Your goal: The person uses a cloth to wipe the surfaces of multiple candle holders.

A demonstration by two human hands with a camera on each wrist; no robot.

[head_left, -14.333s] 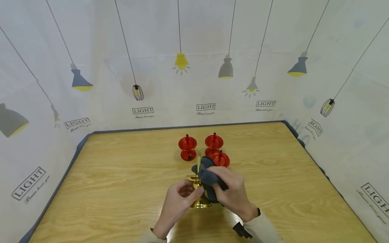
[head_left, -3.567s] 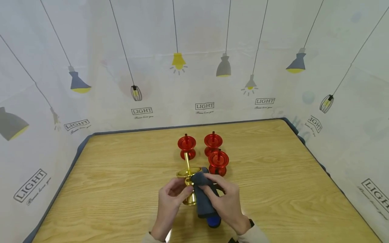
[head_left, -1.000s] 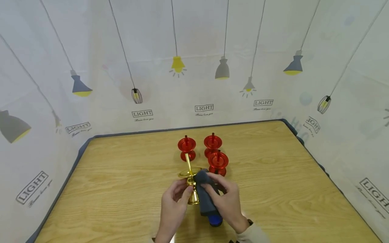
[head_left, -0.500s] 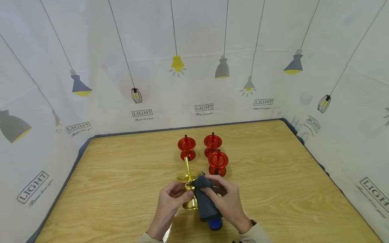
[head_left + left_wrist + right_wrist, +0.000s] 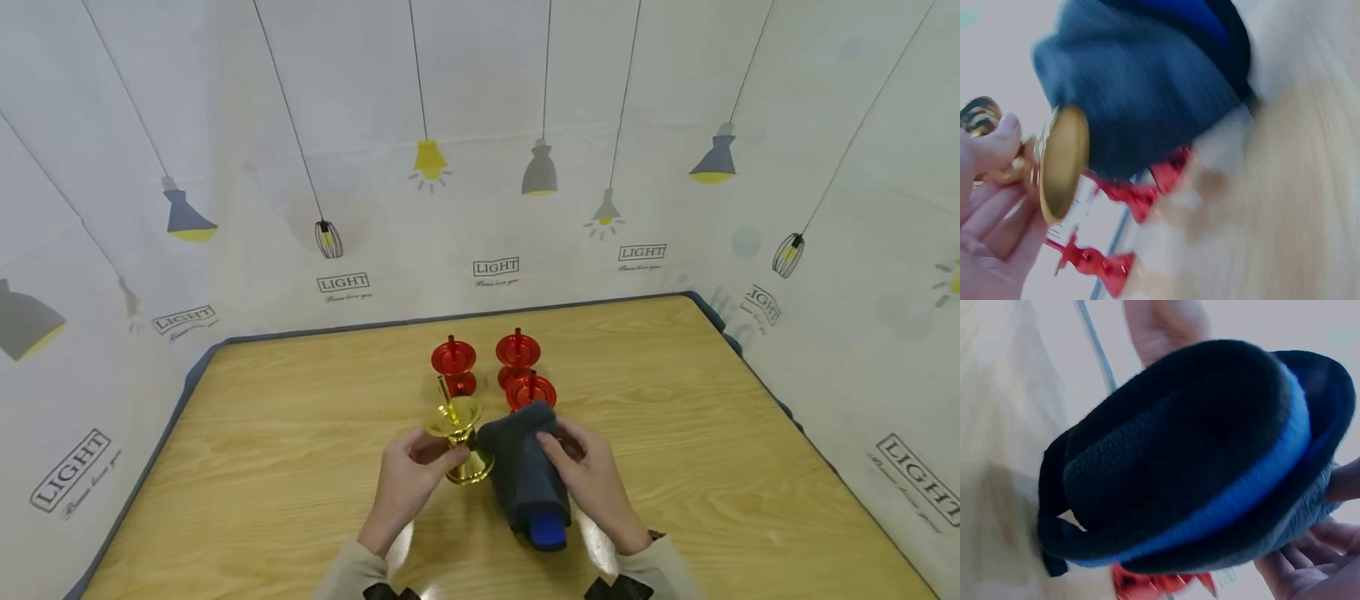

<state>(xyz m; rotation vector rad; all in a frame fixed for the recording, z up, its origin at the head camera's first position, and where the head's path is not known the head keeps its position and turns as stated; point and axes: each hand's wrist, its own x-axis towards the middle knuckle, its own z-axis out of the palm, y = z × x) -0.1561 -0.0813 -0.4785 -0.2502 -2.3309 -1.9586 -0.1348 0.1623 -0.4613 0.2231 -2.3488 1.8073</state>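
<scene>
My left hand [image 5: 411, 479] grips the stem of a gold candlestick [image 5: 471, 468], which has a wide dish and an upright tube on top. It is tilted and off the table; the hollow underside of its base [image 5: 1063, 162] shows in the left wrist view. My right hand [image 5: 596, 483] pinches a folded dark grey cloth [image 5: 521, 467] with a blue patch at its lower end. The cloth hangs just right of the candlestick; whether they touch, I cannot tell. In the right wrist view, layers of the cloth [image 5: 1179, 456] hide most of the candlestick.
Three red candlesticks stand beyond my hands: one at back left [image 5: 453, 358], one at back right [image 5: 517, 350], and a nearer one [image 5: 530, 390] partly behind the cloth. The wooden table [image 5: 300, 433] ends at a printed curtain [image 5: 405, 225] at the back and sides.
Earlier, my right hand pressed the cloth against the candlestick's stem. Now the cloth has shifted right, away from the stem, and my left hand has raised and tilted the candlestick slightly leftward.
</scene>
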